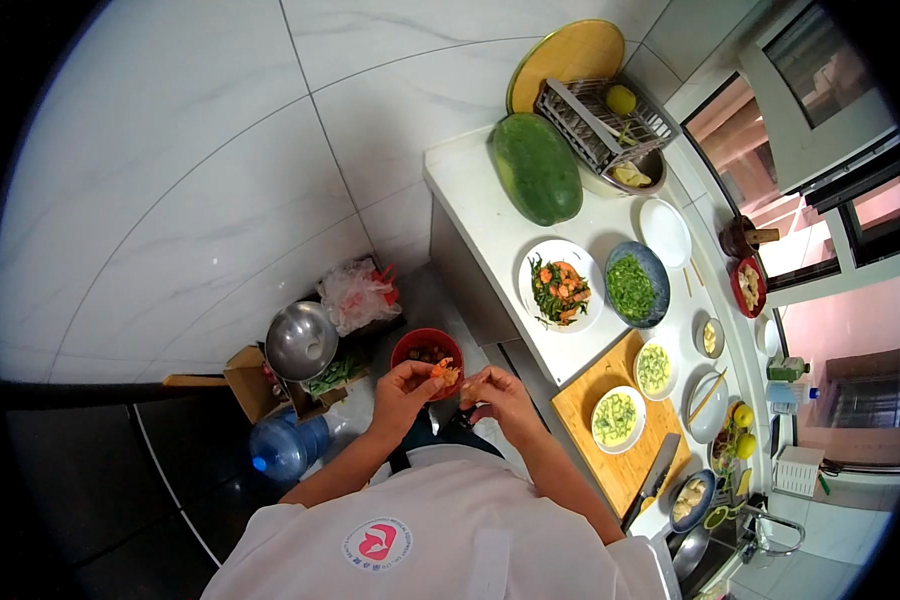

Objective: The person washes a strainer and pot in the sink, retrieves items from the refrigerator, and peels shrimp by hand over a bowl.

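Note:
My left hand [406,392] pinches a small bright orange piece of food [446,371] that looks like a cooked shrimp. My right hand [502,402] is just to its right, with thumb and fingertips pressed together. Whatever those fingertips hold is too small to name. Both hands are above the near side of a red bucket [398,352], which has dark scraps inside. On the counter to the right, a white plate [592,318] carries dark green vegetables with orange pieces.
A watermelon [538,170] and a bowl of chopped greens [631,287] stand on the counter. A knife [660,465] lies on the wooden cutting board [595,475] beside bowls of pale yellow food. A steel bowl [301,341] and water jug [288,446] are at left.

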The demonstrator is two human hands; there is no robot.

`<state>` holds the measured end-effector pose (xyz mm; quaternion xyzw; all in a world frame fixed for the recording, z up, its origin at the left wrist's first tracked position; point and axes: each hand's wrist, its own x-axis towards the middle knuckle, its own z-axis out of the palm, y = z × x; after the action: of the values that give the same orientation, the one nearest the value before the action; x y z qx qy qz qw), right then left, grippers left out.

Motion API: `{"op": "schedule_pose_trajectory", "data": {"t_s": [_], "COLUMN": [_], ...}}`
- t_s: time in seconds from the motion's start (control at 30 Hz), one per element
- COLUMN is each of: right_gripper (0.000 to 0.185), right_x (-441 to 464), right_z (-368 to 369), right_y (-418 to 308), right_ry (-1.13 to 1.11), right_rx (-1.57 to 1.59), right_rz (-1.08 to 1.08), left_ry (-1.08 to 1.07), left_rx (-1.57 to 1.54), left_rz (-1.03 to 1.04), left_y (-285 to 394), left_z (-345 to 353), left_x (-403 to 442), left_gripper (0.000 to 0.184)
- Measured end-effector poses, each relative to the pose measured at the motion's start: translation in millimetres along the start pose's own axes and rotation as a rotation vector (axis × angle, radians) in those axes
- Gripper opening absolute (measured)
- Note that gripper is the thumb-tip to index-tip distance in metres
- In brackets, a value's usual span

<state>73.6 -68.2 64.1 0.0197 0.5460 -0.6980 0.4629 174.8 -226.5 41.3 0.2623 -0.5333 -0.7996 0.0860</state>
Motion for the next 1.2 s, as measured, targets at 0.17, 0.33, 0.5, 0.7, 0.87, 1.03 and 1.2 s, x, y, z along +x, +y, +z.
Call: {"op": "schedule_pose_trajectory", "data": {"t_s": [0.17, 0.33, 0.5, 0.7, 0.87, 1.03, 1.2], "right_gripper": [0.010, 0.012, 0.009, 0.010, 0.015, 0.006, 0.014], "right_x": [-2.8, 6.1, 11.4, 19.7, 24.1, 32.8, 50.8], "right_z": [17.2, 14.6, 9.9, 5.8, -7.2, -28.5, -49.5], "right_y": [-3.7, -0.4, 7.4, 18.4, 16.1, 18.0, 69.5], "right_ry": [0.000, 0.022, 0.067, 0.120, 0.219, 0.221, 0.075], "right_rx": [-0.017, -0.295, -0.465, -0.818, -0.770, -0.546, -0.573], "right_rz": [-0.212, -0.172, -0.301, -0.639, -0.625, -0.340, -0.216], "left_ry": [-0.001, -0.060, -0.073, -0.140, -0.182, -0.134, -0.062], "left_rx": [0.069, 0.092, 0.262, 0.292, 0.175, 0.050, 0.012], "left_rz": [-0.017, 0.032, 0.110, -0.037, -0.171, -0.195, -0.125], "left_y": [8.4, 0.1, 10.2, 4.1, 0.9, 3.6, 4.4], "left_z": [6.3, 7.1, 11.2, 2.9, -4.2, -7.4, -7.5], "left_x": [0.2, 0.4, -3.0, 1.2, 2.9, 1.1, -2.7], "left_gripper": [0.019, 0.018, 0.014, 0.019, 0.016, 0.015, 0.018]}}
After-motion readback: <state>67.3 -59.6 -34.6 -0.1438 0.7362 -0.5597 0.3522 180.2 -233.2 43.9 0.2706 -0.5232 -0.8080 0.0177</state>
